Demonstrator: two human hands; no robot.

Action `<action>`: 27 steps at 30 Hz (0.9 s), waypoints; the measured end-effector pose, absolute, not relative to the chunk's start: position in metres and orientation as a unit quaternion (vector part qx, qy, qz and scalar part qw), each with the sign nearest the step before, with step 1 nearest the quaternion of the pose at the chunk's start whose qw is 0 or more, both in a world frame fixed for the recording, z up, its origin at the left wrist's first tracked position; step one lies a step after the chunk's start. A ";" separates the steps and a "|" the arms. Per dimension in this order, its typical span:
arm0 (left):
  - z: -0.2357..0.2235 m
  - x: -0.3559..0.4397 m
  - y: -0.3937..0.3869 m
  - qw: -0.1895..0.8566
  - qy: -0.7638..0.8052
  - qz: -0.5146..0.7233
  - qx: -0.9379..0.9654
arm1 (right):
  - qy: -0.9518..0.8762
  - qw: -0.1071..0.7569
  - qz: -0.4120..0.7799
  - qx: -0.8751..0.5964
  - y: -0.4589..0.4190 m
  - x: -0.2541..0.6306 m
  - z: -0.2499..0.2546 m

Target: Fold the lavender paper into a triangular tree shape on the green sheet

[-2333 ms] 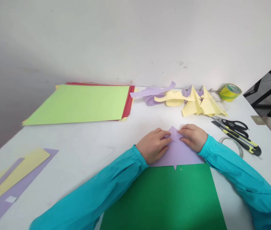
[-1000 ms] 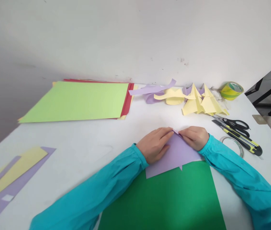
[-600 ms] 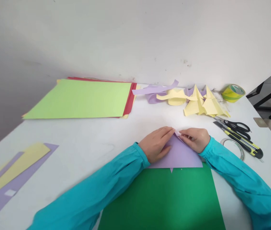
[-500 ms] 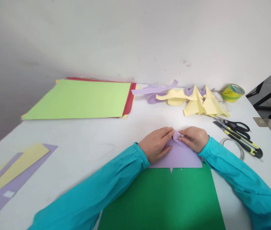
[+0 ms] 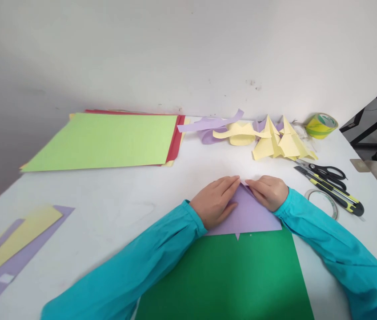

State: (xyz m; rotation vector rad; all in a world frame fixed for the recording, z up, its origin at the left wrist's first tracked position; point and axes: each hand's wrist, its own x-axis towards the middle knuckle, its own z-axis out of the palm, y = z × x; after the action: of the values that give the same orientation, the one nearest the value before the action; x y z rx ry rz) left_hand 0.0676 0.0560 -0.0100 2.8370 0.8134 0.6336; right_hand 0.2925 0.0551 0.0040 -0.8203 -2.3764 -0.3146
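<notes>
A folded purple paper triangle point(image 5: 246, 215) lies on the white table, its lower edge overlapping a dark green sheet point(image 5: 231, 275). My left hand point(image 5: 213, 202) rests flat on the triangle's left slope, fingers stretched toward the top point. My right hand point(image 5: 268, 191) presses its fingertips together on the right slope, right at the tip. Both hands meet at the apex. Turquoise sleeves cover both arms.
A stack of light green, red and yellow sheets point(image 5: 105, 141) lies back left. Purple and yellow strips point(image 5: 11, 249) sit front left. Folded yellow shapes point(image 5: 283, 142), paper scraps, a tape roll point(image 5: 321, 125), scissors point(image 5: 328, 172), a utility knife point(image 5: 337, 195) and clear tape point(image 5: 322, 202) lie right.
The small flap at the triangle's tip, lifted by my right fingers half a second ago, now lies pressed flat. The paper has been shifted and squared up since one second ago.
</notes>
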 end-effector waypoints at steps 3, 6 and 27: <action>-0.006 0.069 0.053 0.055 0.279 0.179 0.942 | -0.880 0.324 -0.110 -0.328 0.056 0.292 0.003; -0.006 0.070 0.052 0.049 0.285 0.166 0.943 | -0.868 0.329 -0.094 -0.360 0.055 0.293 0.004; -0.007 0.069 0.051 0.043 0.293 0.149 0.943 | -0.900 0.141 -0.141 -0.388 0.047 0.311 -0.009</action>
State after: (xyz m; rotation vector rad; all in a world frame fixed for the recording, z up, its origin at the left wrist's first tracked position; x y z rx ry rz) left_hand 0.0691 0.0514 -0.0073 2.8860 0.8964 0.4556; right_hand 0.3108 0.0467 -0.0090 -1.1217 -2.5972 -0.4074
